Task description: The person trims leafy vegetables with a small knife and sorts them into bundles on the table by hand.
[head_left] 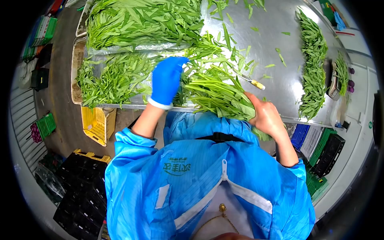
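My right hand (267, 116), bare, is wrapped round a bunch of long-stemmed leafy greens (216, 92) that looks like water spinach. The stems of this bunch fan out to the left over the near edge of the metal table. In a blue glove with a white cuff, my left hand (166, 80) has its fingers curled beside the bunch's left end; what they grip, if anything, is hidden. Beyond the bunch lies a knife (257, 84) with a yellowish handle, its blade partly among loose leaves.
A large heap of greens (144, 24) fills the far left, with a smaller pile (116, 76) nearer. Along the right of the metal table (276, 40) runs a row of greens (313, 68). A yellow crate (98, 124) stands below on the left, near stacked black crates (82, 188).
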`<state>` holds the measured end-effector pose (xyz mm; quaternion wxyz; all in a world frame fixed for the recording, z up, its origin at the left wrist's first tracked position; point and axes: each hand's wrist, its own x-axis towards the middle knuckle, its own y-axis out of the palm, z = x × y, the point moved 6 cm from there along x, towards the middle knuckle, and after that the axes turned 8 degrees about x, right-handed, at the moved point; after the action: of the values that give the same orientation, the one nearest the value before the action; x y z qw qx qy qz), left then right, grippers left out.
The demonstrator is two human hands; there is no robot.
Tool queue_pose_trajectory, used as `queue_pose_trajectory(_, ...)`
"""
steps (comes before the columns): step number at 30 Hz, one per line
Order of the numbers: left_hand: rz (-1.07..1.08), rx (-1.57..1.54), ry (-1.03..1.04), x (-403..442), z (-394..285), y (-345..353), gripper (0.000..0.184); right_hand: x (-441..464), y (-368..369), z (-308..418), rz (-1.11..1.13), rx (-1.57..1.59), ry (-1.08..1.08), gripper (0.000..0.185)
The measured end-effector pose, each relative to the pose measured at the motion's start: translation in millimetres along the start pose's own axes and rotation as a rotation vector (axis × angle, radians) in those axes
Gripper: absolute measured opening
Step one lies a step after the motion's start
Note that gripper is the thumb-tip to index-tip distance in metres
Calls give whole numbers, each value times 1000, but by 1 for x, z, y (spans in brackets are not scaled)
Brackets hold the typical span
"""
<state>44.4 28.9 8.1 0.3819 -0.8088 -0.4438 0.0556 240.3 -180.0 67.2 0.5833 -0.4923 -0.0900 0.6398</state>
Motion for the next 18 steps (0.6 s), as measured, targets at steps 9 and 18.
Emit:
queue_pose_trajectory(9,381,-154,-313,-30,-30,37,24,7,0,-1,-118,26,81,77)
queue_pose_trajectory(18,-92,-430,-324,5,22,-13,16,5,-5,2,-153,-58,26,79)
